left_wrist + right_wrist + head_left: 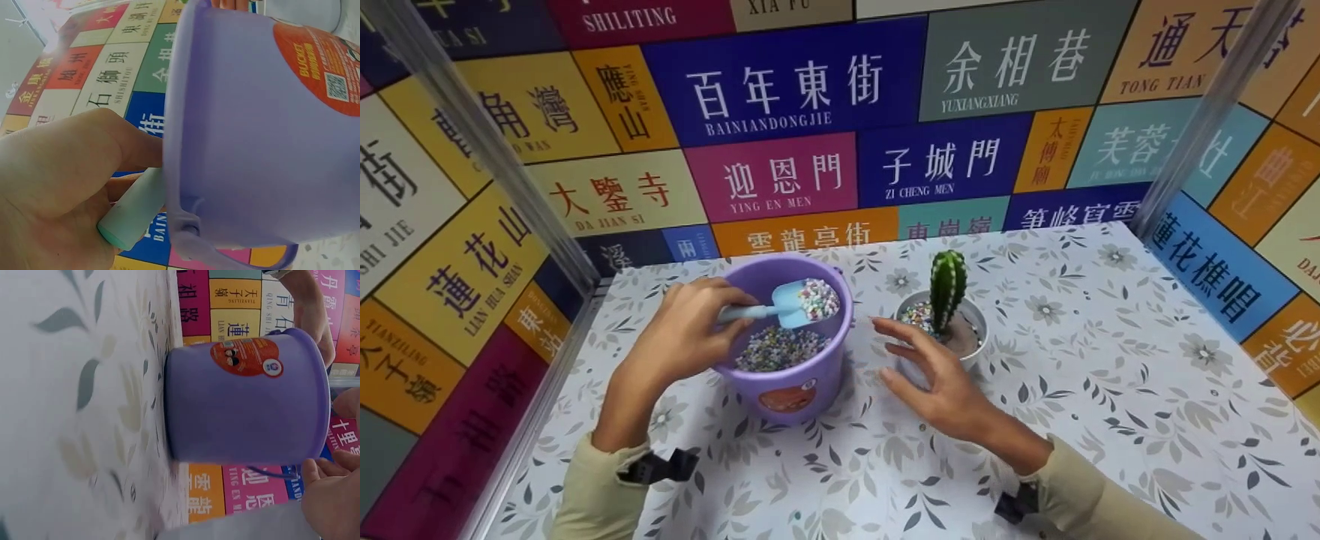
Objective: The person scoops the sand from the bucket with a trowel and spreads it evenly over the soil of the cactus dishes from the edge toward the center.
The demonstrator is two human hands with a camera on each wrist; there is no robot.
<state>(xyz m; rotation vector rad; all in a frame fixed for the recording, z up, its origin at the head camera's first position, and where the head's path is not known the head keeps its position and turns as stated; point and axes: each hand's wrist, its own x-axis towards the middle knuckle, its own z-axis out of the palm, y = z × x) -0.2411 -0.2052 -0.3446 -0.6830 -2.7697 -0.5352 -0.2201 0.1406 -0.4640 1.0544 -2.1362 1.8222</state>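
Observation:
My left hand (679,330) grips the handle of a small light-blue toy shovel (787,300). Small multicoloured pebbles (819,298) fill its scoop, which is held level inside the mouth of a purple bucket (829,386). More pebbles (780,349) lie lower in the bucket. In the left wrist view the handle (135,208) shows between thumb and fingers; the bucket wall hides the scoop. My right hand (937,382), fingers loosely spread, is at the near left side of a grey-white pot (978,351), overlapping it. The pot holds a green cactus (947,281), with pebbles around part of its brown soil.
A white tablecloth (1110,390) with grey flowers and leaves covers the table. A few stray pebbles (797,515) lie on it near the front. Panels with printed place names (784,82) stand behind and at both sides, with clear posts (1207,120) at the corners.

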